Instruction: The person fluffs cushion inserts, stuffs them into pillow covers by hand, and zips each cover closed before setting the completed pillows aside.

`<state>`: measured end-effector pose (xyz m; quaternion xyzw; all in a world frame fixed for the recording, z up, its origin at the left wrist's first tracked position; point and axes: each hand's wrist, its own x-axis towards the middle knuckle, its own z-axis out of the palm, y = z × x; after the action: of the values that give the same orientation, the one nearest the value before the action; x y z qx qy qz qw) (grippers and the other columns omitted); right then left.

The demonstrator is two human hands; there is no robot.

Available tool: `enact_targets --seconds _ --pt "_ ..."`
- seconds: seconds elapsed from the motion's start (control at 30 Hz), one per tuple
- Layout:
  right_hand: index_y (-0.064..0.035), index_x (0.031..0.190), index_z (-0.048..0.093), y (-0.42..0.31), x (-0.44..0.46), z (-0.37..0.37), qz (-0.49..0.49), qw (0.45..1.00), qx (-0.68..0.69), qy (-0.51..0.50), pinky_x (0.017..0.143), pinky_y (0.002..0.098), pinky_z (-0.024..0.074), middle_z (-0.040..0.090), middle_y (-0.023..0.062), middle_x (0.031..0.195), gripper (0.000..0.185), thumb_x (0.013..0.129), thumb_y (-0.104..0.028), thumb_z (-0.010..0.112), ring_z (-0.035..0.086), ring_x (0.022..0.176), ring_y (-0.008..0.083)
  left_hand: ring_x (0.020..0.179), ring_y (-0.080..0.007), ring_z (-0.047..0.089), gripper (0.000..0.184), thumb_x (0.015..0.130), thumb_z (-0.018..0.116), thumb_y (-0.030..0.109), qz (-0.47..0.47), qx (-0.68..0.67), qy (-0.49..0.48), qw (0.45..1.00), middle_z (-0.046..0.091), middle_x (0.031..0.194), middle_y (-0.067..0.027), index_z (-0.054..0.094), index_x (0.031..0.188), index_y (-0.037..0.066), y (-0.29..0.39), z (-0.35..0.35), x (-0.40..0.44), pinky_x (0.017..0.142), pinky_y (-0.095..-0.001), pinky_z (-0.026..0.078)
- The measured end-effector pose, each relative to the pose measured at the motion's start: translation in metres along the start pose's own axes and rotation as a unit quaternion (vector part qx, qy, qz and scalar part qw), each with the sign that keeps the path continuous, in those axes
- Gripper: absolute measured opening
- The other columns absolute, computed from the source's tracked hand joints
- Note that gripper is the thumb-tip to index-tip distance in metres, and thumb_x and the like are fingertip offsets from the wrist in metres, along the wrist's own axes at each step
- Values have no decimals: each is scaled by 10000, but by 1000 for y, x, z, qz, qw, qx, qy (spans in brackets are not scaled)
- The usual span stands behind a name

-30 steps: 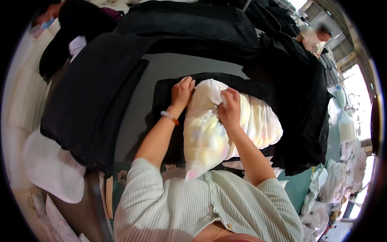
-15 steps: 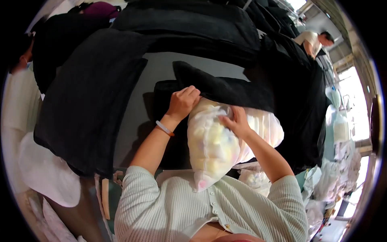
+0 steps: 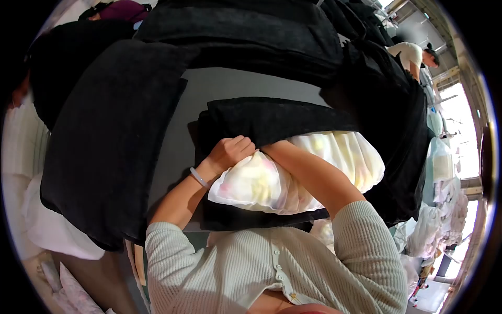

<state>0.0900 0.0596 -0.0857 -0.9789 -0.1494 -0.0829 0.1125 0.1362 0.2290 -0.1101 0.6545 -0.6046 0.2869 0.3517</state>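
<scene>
A white, see-through pillow insert with pale yellow and pink filling lies in front of me, its far side tucked under a black fabric cover. My left hand is closed on the cover's edge at the insert's left end. My right hand reaches across the insert and into the cover's opening. Its fingers are hidden under the black fabric, and the forearm rests over the filling. One pointed corner of the insert sticks out at the near left.
Black fabric pieces lie on the grey table to the left, with more black fabric at the back. A dark fabric heap is at the right. People work at the far left and far right. White bags stand at the right.
My right hand has moved left from the insert's top into the cover. The insert has turned to lie more crosswise, and the cover's raised flap has come down. My left hand is slightly nearer me.
</scene>
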Motion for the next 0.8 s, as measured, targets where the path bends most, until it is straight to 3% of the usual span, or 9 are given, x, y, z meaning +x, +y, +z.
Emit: enact_targets --seconds 0.17,0.3,0.43,0.57,0.63,0.7,0.73,0.77,0.8 --pt "-61 1007 682 0 11 5 -20 999 39 -26 843 414 481 655 163 991 232 885 -212 554 626 942 327 607 -164 550 195 775 692 148 -13 -34 -20 999 446 664 -26 520 696 101 -6 -3 -14 470 -283 462" --pt "-56 1013 682 2 -1 -14 -36 994 83 -58 852 410 479 656 164 1002 238 897 -210 543 626 954 328 629 -198 572 193 767 718 156 -54 -72 -78 993 477 699 -47 541 724 92 -9 -10 -9 517 -312 484" --pt "-50 1019 682 -1 -43 -53 -44 986 134 -88 862 405 476 656 166 1013 244 908 -208 532 625 966 330 668 -235 599 177 738 724 68 -74 -124 -98 985 493 726 -66 548 752 79 5 -6 1 552 -350 504" --pt "-30 1087 677 -11 -115 -98 -60 980 183 -56 923 379 467 667 142 1113 313 930 -268 548 625 1037 309 680 -276 600 140 762 696 35 -85 -86 -107 987 516 759 -87 562 785 65 9 -8 -3 577 -373 495" --pt "-8 1189 636 -12 -167 -133 8 942 331 -55 1039 368 408 655 123 1176 340 950 -240 566 581 1156 271 719 -317 604 98 790 672 34 -145 -93 -142 975 544 797 -104 584 830 43 -3 -6 -17 617 -400 501" --pt "-1 1200 629 6 -229 -160 215 901 377 4 1028 353 423 654 113 1198 316 937 -172 595 588 1157 246 761 -326 624 105 813 656 43 -191 -105 -218 951 576 843 -123 596 893 9 -12 -18 -12 661 -411 508" --pt "4 1173 637 14 -266 -150 302 885 312 167 986 336 451 663 94 1177 283 913 -103 607 599 1122 211 780 -322 632 130 818 658 50 -220 -168 -277 920 593 874 -130 603 925 1 -17 -27 -2 674 -404 509" --pt "-16 1075 676 22 -294 -143 359 826 296 318 905 302 478 685 77 1118 208 880 -63 621 617 1037 157 798 -319 640 157 823 661 57 -252 -226 -338 878 611 905 -137 609 956 -7 -18 -42 13 688 -396 509" --pt "-26 1115 653 44 -336 -121 410 779 246 406 895 301 480 669 80 1125 233 891 -84 617 615 1034 160 805 -312 642 171 831 661 64 -268 -192 -408 852 622 939 -139 617 981 -5 -16 -60 33 699 -383 514"
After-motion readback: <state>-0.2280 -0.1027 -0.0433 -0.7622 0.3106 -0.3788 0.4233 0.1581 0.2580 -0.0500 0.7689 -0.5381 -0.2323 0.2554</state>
